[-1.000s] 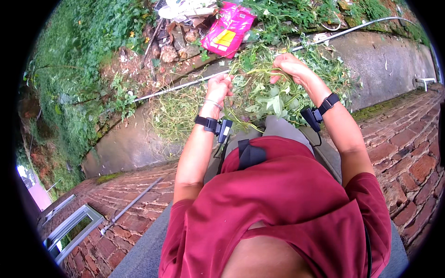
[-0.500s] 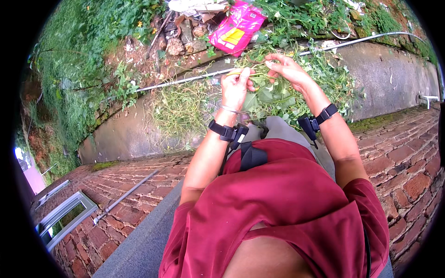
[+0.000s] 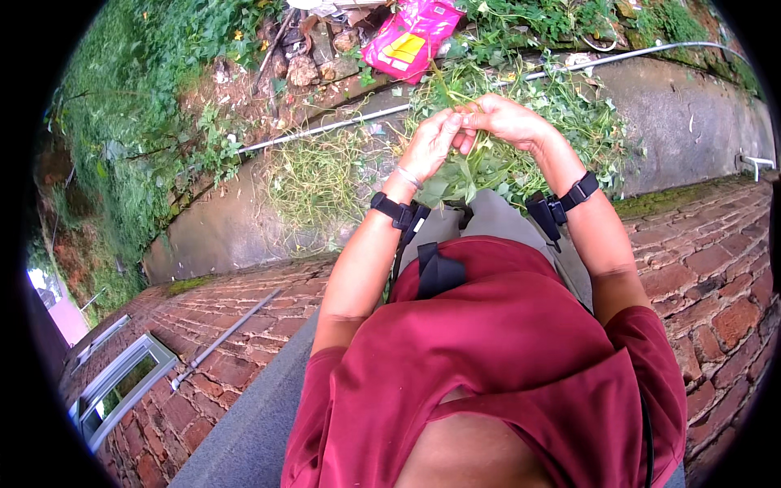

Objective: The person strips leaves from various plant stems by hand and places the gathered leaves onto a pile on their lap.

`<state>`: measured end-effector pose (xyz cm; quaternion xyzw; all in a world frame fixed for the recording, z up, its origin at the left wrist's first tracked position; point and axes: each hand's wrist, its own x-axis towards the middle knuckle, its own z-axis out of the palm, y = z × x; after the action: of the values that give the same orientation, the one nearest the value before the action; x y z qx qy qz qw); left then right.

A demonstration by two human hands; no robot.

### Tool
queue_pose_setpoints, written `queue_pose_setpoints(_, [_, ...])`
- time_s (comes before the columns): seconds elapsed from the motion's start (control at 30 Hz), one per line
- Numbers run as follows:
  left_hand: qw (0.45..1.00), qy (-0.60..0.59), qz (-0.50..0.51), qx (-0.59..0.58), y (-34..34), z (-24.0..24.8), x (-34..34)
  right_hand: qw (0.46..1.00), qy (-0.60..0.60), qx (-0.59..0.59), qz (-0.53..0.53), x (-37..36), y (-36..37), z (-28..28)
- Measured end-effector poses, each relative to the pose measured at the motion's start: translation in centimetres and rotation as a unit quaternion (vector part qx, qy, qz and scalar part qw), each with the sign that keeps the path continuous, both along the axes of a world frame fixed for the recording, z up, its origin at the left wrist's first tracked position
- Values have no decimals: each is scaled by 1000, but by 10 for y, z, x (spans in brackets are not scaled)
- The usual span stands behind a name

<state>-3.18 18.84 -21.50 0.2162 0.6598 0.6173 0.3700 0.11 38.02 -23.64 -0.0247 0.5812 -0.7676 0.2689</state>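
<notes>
My left hand [image 3: 431, 146] and my right hand [image 3: 506, 122] meet at the fingertips over a heap of leafy green vines [image 3: 582, 142]. Both are closed, pinching a green vine stem [image 3: 444, 91] whose upper end sticks out beyond the fingers. Broad green leaves [image 3: 464, 175] hang below the hands, close to my knees. To the left lies a separate pile of thin, mostly leafless stems [image 3: 317, 175] on the concrete. The exact spot where the fingers grip is partly hidden by the fingers themselves.
A bright pink plastic bag [image 3: 411, 41] lies beyond the heap, beside stones [image 3: 303, 71]. A grey pipe [image 3: 325, 128] runs across behind both piles. A brick wall [image 3: 716, 285] with a window [image 3: 122, 386] stands on my side; thick greenery grows at the far left.
My hands have come together from slightly apart. The left moved right and the right moved a little inward, both now on the vine stem.
</notes>
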Motion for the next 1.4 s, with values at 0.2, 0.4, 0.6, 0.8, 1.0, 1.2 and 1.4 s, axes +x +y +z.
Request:
queue_pose_setpoints(0.2, [983,150,56,-85,6,-1,-5,981,-22,162,-100,-10,37,-4])
queue_pose_setpoints(0.4, [985,101,55,-126,-2,-6,-19,972,-32,41,-229,1,25,25])
queue_pose_setpoints(0.6, [977,140,70,-142,-5,5,-10,888,112,390,-215,11,26,49])
queue_pose_setpoints(0.8, [974,37,187,-126,-55,5,-1,634,-11,608,-477,22,173,3])
queue_pose_setpoints(1.0, [984,26,128,-122,-46,20,6,814,178,330,-444,11,111,13])
queue_pose_setpoints(1.2, [982,43,151,-105,-31,32,-8,944,162,270,-98,2,-13,33])
queue_pose_setpoints(1.4, [968,170,149,-110,-20,35,-34,967,-154,-191,-71,-3,-16,43])
